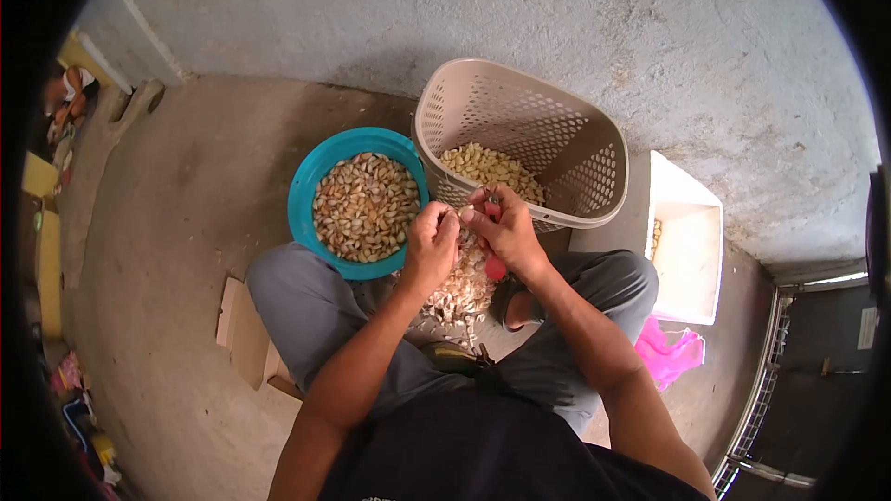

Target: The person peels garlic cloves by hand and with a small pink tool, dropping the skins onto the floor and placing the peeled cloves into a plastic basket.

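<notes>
Both my hands meet over the gap between my knees. Thumb and fingers pinched, my left hand (432,243) is at a pale garlic clove (466,213). My right hand (511,234) touches the same clove with its fingertips and keeps a small red-handled tool (495,265) in its grip; its working end is mostly hidden. Below the hands lies a heap of garlic skins (461,295). At the left stands a teal basin (302,170) of unpeeled cloves (366,207). Peeled cloves (492,170) lie in the beige perforated basket (580,162) just beyond my hands.
A white foam box (710,260) with a few pale pieces stands at the right, near a pink bag (670,353). Flattened cardboard (243,334) lies by my left knee. A grey wall (371,14) closes off the far side. Another person (76,88) sits at the far left.
</notes>
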Demonstrator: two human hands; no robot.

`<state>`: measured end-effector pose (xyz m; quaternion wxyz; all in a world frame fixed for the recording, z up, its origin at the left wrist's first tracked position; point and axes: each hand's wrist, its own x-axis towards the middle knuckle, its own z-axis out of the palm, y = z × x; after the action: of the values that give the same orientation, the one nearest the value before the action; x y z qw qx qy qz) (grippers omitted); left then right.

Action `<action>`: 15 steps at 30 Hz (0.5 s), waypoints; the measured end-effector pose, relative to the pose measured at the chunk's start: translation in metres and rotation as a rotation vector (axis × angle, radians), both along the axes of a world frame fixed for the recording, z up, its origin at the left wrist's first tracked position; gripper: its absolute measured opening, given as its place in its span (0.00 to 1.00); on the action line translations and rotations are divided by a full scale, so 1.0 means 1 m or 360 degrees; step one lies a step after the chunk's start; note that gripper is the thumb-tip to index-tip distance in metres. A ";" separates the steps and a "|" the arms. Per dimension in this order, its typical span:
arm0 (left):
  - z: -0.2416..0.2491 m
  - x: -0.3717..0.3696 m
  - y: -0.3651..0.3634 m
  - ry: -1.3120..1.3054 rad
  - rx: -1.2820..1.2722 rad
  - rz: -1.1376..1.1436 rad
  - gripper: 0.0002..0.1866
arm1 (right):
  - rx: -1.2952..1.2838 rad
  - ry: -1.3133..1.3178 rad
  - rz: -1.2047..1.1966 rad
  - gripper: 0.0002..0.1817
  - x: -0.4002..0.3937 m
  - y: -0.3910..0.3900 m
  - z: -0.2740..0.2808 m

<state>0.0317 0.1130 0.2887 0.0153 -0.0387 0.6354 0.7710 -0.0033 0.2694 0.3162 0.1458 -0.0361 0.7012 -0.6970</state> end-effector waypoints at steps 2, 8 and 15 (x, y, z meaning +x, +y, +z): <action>0.001 0.000 0.001 0.0054 -0.0041 0.0026 0.10 | 0.0226 0.0290 0.0076 0.10 -0.005 0.001 -0.003; -0.004 0.001 0.000 0.0217 -0.0290 0.0045 0.09 | 0.0316 0.0157 0.0307 0.09 -0.005 0.007 0.016; 0.014 0.003 0.002 -0.0029 0.0160 -0.0008 0.08 | -0.0466 -0.0532 0.0289 0.13 -0.014 0.019 -0.002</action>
<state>0.0346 0.1147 0.3024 0.0250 -0.0431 0.5959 0.8015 -0.0172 0.2880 0.3139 0.3150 -0.0038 0.5528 -0.7715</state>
